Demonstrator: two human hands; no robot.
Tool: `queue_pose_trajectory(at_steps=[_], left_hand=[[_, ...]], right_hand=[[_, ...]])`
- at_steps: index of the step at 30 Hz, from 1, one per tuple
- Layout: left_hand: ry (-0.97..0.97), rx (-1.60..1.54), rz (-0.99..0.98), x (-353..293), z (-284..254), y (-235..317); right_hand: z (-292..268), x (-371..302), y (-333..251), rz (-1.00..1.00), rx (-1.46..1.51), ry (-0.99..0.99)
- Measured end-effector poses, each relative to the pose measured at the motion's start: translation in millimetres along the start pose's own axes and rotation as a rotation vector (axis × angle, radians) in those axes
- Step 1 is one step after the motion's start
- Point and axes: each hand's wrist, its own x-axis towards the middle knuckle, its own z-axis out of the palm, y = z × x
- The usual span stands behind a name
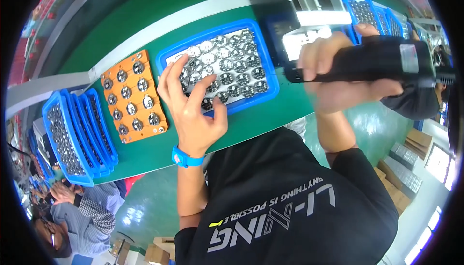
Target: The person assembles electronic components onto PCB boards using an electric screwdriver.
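Observation:
My left hand [193,105], a blue band [187,158] on its wrist, hangs over a blue tray [273,83]. Its fingers are spread, with the fingertips over the left part of the tray; whether they touch anything there I cannot tell. Rows of small round shiny metal-and-black parts [226,65] sit on a white insert in this tray. My right hand [333,66] is wrapped round a black electric screwdriver [377,62], raised at the right and lying about level, its narrow end to the left. That hand is blurred. An orange fixture [135,95] holding several similar round parts lies left of the tray.
Several blue trays [67,139] of parts stand stacked at the table's left end. A machine with a white frame [316,18] and dark panel [273,4] stands beyond my right hand. More blue trays [362,13] are at far right. Another person [87,216] sits at lower left.

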Motion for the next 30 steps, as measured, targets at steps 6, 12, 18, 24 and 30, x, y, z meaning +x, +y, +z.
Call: queue_pose_trajectory(at_steps=[6,12,18,24,30], left_hand=[[-0.054,-0.015,-0.050,-2,3,1],[-0.100,-0.056,-0.099,-4,5,-3],[-0.068,-0.069,-0.096,-7,7,-7],[-0.019,-0.027,-0.113,-2,9,-2],[0.001,-0.018,-0.118,-3,17,-6]], right_hand=[[49,-17,58,0.074,-0.022,0.076],[63,-21,69,0.202,-0.207,0.086],[65,-21,71,0.224,-0.206,0.029],[59,-24,76,0.254,-0.273,-0.133],[50,-30,91,0.331,-0.013,-0.179]])
